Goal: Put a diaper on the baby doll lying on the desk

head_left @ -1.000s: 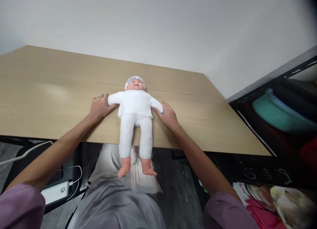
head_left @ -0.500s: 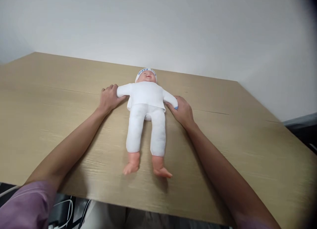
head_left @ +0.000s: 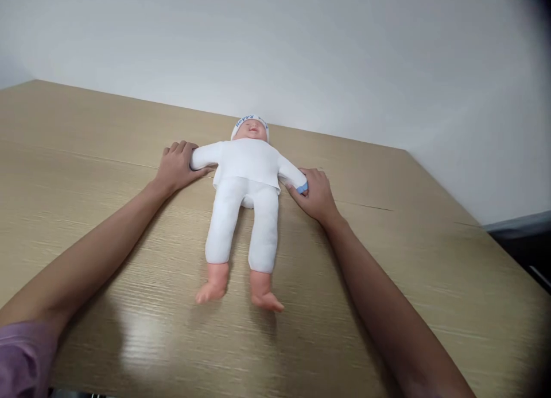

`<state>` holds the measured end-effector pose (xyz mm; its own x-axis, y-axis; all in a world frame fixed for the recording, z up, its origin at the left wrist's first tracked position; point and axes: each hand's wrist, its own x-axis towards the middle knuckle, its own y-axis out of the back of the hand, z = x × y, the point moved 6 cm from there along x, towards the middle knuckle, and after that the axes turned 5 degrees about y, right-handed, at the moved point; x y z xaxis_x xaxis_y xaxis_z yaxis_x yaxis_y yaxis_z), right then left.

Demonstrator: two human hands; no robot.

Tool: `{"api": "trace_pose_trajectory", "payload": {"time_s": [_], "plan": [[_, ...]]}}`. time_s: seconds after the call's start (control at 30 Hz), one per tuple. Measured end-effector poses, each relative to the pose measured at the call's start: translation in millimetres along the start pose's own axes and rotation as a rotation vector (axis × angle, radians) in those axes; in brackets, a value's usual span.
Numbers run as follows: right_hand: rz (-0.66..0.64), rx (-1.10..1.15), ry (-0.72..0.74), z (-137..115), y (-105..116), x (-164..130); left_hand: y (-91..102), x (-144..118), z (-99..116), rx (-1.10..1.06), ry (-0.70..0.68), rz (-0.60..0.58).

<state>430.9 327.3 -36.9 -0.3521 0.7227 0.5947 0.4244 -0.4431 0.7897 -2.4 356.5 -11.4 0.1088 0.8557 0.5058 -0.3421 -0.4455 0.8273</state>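
A baby doll (head_left: 247,163) in a white top and white trousers lies on its back on the wooden table (head_left: 107,226), its head away from me and its bare feet toward me. Its white cap (head_left: 250,120) carries blue lettering. My left hand (head_left: 176,166) is closed around the end of the doll's sleeve on the left. On the other side, my right hand (head_left: 314,194) grips the opposite sleeve end, where a blue cuff (head_left: 302,188) shows beside my thumb. Both of the doll's hands are hidden. The arms are stretched out to the sides.
A plain pale wall (head_left: 275,48) rises behind the table's far edge. Past the right edge of the table is a dark object (head_left: 523,243) that I cannot make out. Thin seam lines run across the tabletop.
The view has shifted a little, so the doll sits slightly further left. My left hand has moved outward with the sleeve, and more blue cuff shows at my right hand.
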Motion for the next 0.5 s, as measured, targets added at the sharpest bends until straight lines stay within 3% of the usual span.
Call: {"api": "trace_pose_trajectory", "payload": {"time_s": [0.1, 0.27, 0.5], "plan": [[-0.016, 0.086, 0.058, 8.3, 6.4, -3.3, 11.4, -7.7, -16.3, -0.100, -0.079, -0.043], [0.013, 0.157, 0.017, 24.6, 6.1, -5.7, 22.8, -14.3, -38.0, -0.215, -0.157, -0.090], [-0.018, 0.156, -0.037, 27.6, -4.4, -4.5, 23.0, -13.9, -32.7, -0.219, -0.110, -0.148]]}}
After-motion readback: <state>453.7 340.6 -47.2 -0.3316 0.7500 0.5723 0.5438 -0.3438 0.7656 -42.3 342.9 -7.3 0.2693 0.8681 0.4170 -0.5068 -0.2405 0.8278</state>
